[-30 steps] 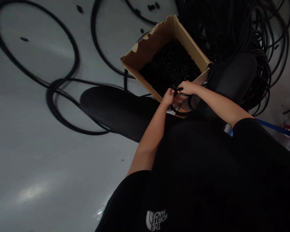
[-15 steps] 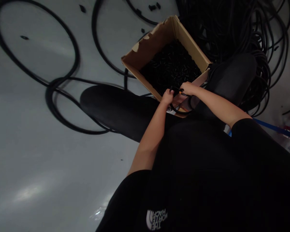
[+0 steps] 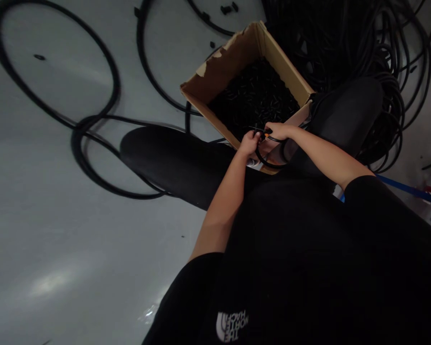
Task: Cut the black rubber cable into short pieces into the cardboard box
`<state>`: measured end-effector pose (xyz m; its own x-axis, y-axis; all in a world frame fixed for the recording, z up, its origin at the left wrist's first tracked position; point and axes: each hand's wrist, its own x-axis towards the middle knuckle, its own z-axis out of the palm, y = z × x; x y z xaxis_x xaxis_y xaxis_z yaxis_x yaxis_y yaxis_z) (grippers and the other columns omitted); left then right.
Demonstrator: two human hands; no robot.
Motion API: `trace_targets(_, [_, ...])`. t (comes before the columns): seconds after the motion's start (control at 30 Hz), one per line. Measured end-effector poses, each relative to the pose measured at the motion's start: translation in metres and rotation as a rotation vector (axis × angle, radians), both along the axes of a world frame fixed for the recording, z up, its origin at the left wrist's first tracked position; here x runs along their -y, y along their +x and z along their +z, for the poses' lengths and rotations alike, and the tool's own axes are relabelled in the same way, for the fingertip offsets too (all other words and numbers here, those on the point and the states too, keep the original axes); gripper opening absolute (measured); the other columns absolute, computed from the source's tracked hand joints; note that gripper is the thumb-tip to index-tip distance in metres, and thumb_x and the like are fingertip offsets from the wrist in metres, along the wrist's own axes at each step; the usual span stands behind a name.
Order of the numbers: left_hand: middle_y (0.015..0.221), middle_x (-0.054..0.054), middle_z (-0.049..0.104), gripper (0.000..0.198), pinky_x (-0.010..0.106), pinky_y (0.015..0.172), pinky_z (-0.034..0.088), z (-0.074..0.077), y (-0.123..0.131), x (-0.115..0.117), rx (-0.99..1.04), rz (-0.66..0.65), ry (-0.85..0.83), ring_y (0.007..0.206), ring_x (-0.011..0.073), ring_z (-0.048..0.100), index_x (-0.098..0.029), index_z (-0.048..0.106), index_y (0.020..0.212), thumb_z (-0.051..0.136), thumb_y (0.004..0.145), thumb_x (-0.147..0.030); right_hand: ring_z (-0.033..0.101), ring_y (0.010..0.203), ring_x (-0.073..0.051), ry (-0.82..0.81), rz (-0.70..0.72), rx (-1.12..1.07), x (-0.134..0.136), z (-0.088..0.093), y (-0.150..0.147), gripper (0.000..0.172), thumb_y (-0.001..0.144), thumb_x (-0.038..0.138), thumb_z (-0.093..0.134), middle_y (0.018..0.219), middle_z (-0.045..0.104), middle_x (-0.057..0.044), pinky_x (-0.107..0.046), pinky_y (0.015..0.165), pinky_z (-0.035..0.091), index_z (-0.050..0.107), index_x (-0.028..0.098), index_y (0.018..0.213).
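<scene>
At the near edge of a cardboard box [image 3: 287, 55], my left hand [image 3: 249, 143] is closed around a black hose [image 3: 271, 166], which loops below my hands. My right hand [image 3: 277, 130] grips a pair of scissors [image 3: 266, 135] with black and orange handles; a thin blade points toward the left hand, close to the hose end. Part of the scissors is hidden by the fingers. Below both hands, the box holds many short cut black pieces [image 3: 258, 96].
Large loops of black hose [image 3: 117, 86] lie on the grey floor [image 3: 75, 239] at the left. A tangled heap of black hose [image 3: 330, 43] is at the upper right. Small black scraps [image 3: 226, 9] lie on the floor. My legs [image 3: 172, 160] flank the box; a blue strap [image 3: 409, 189] runs at the right.
The scissors have turned in my right hand, and a thin blade now shows near my left hand. My left hand has shifted slightly on the hose.
</scene>
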<state>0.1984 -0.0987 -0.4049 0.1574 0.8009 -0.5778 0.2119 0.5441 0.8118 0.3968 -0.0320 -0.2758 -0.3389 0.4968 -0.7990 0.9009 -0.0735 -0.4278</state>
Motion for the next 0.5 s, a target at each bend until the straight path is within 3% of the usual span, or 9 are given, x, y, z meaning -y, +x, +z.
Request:
trace_targets(0.1, [0.079, 0.0, 0.063, 0.04, 0.034, 0.082, 0.058, 0.001, 0.0, 0.0, -0.05, -0.02, -0.077, 0.072, 0.0185, 0.059, -0.024, 0.064, 0.093, 0.085, 0.12, -0.044, 0.084, 0.146, -0.033, -0.009, 0.016, 0.012, -0.001, 0.002, 0.0, 0.06, 0.114, 0.027, 0.083, 0.166, 0.088, -0.018, -0.033, 0.113, 0.062, 0.079, 0.014, 0.172])
trace_targets(0.2, [0.079, 0.0, 0.064, 0.047, 0.033, 0.081, 0.056, 0.0, -0.003, 0.0, -0.03, -0.029, -0.011, 0.075, 0.0199, 0.061, -0.024, 0.066, 0.092, 0.092, 0.115, -0.055, 0.084, 0.143, -0.032, -0.015, 0.028, 0.007, -0.002, 0.005, 0.0, 0.059, 0.117, 0.029, 0.08, 0.166, 0.087, -0.018, -0.031, 0.108, 0.061, 0.078, 0.012, 0.174])
trace_targets(0.3, [0.075, -0.001, 0.061, 0.053, 0.031, 0.075, 0.051, 0.0, -0.007, -0.001, 0.062, -0.019, 0.055, 0.073, 0.0196, 0.059, -0.024, 0.067, 0.093, 0.097, 0.111, -0.064, 0.082, 0.147, -0.031, 0.042, 0.019, -0.028, -0.001, 0.009, 0.002, 0.056, 0.118, 0.029, 0.078, 0.168, 0.086, -0.018, -0.031, 0.112, 0.06, 0.079, 0.013, 0.172])
trace_targets(0.5, [0.072, -0.001, 0.059, 0.049, 0.029, 0.065, 0.04, 0.0, -0.005, -0.001, 0.044, 0.006, -0.004, 0.064, 0.0165, 0.052, -0.023, 0.065, 0.089, 0.096, 0.114, -0.051, 0.084, 0.151, -0.04, 0.135, 0.126, 0.047, 0.003, 0.021, 0.002, 0.053, 0.123, 0.039, 0.074, 0.165, 0.089, -0.021, -0.038, 0.111, 0.06, 0.086, 0.016, 0.17])
